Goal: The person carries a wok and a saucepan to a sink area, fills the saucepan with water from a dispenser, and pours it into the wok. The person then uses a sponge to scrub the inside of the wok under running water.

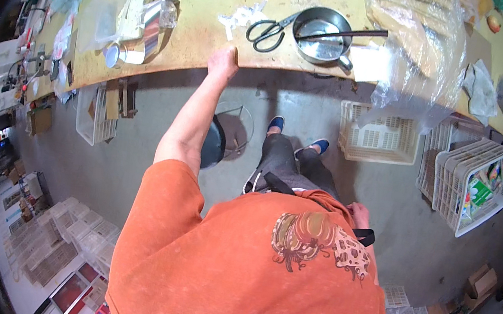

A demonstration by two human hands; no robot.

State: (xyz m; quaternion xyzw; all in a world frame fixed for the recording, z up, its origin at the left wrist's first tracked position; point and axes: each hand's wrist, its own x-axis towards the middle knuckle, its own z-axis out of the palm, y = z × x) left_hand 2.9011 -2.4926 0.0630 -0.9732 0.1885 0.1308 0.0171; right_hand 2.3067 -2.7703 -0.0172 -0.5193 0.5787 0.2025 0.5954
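Observation:
My left hand [223, 62] is closed in a fist on the front edge of the worktable [195, 57], with my arm stretched forward. Nothing shows in its fingers. Just beyond it are crumpled white scraps [241, 16] and black-handled scissors [266, 34]. The scissors' blades point toward a round metal pan [320, 51], across which a dark stick [341, 35] lies. My right hand [358, 214] hangs low beside my waist, near a black strap [365, 238]. My shirt partly hides it, and its fingers cannot be made out.
Clear plastic wrap [418, 65] covers flat tan pieces on the table's right and drapes over the edge. A white cup [113, 56] stands at the left edge. Below are a cream crate [378, 137], a white crate [472, 183] with packets and a dark round stool [213, 141].

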